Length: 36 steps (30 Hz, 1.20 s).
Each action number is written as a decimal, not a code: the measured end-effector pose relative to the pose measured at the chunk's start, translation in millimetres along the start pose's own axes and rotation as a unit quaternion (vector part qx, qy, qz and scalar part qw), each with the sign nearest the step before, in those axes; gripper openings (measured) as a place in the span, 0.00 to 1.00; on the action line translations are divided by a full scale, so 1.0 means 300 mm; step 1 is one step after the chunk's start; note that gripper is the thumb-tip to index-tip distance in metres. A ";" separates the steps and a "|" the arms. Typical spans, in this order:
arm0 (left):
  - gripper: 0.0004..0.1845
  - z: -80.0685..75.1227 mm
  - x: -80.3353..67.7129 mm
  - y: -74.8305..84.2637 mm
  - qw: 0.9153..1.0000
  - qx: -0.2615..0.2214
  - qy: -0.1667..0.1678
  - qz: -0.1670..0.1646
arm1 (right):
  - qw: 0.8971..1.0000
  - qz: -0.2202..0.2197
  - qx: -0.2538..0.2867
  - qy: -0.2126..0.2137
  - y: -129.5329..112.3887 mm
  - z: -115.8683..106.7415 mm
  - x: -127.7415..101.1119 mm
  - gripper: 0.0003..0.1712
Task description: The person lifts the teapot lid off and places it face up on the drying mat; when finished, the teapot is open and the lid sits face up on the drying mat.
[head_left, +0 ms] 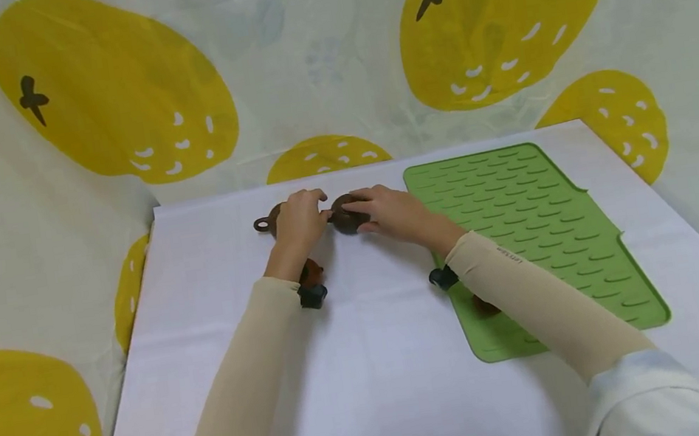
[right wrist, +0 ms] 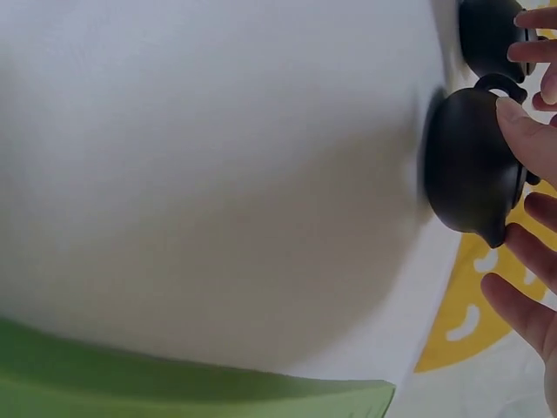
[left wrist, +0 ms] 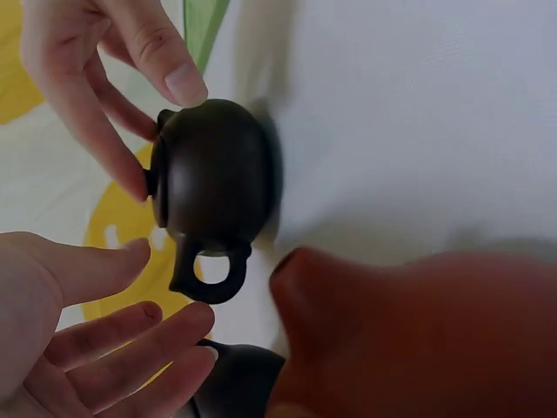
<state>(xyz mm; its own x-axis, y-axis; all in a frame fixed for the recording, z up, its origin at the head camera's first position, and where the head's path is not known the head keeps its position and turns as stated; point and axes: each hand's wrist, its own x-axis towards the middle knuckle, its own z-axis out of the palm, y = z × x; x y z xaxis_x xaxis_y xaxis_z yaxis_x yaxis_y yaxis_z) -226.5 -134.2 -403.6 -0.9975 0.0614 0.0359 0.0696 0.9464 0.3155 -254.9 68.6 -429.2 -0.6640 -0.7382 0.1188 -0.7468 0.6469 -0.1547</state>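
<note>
Far left edge of the white table (head_left: 374, 393): a dark teapot's ring handle (head_left: 262, 224) pokes out from under the left hand (head_left: 299, 219), which covers the pot's body. From the wrist view that hand's fingers (left wrist: 122, 348) lie loosely spread, nearly straight, closed on nothing; whether they touch the pot beneath, cannot tell. Just beside it, toward the middle of the far edge, a second small dark teapot (head_left: 344, 215) sits on the cloth, its loop handle (left wrist: 209, 274) pointing toward the left hand. The right hand (head_left: 389, 212) has this one: thumb (right wrist: 526, 135) pressed on the belly, fingertips (left wrist: 130, 178) at the lid side, a light pinch with the fingers only partly bent. A reddish-brown object (left wrist: 418, 340) fills the left wrist view up close, blurred. Right of the hands, a green ribbed mat (head_left: 544, 220) lies flat on the table, the right forearm crossing its near corner. Yellow-patterned fabric (head_left: 118, 101) hangs behind.
</note>
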 end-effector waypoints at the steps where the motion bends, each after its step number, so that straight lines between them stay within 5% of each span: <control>1: 0.17 0.004 0.003 0.000 1.000 -0.002 -0.004 -0.003 | 1.000 -0.002 0.000 0.003 0.001 0.006 0.001 0.30; 7: 0.16 0.022 0.013 -0.002 0.999 -0.015 -0.022 -0.019 | 1.000 -0.005 -0.002 0.015 0.000 0.038 0.008 0.29; 12: 0.12 0.042 0.022 -0.010 0.999 -0.008 -0.032 0.000 | 1.000 -0.008 0.002 0.021 -0.007 0.045 0.014 0.28; 18: 0.09 0.054 0.041 -0.017 1.000 0.006 -0.010 0.022 | 0.999 0.004 0.012 0.038 -0.015 0.034 0.027 0.24; 36: 0.10 0.055 0.061 -0.019 1.000 -0.015 -0.007 0.016 | 0.998 0.027 0.016 0.045 -0.017 0.029 0.046 0.20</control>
<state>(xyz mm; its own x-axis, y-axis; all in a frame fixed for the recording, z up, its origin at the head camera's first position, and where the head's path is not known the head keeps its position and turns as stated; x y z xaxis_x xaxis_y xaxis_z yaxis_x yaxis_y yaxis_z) -245.5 -133.3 -420.3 -0.9948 0.0962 0.0333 0.1018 0.9337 0.3433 -259.9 53.5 -435.2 -0.7047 -0.6815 0.1975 -0.7095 0.6772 -0.1951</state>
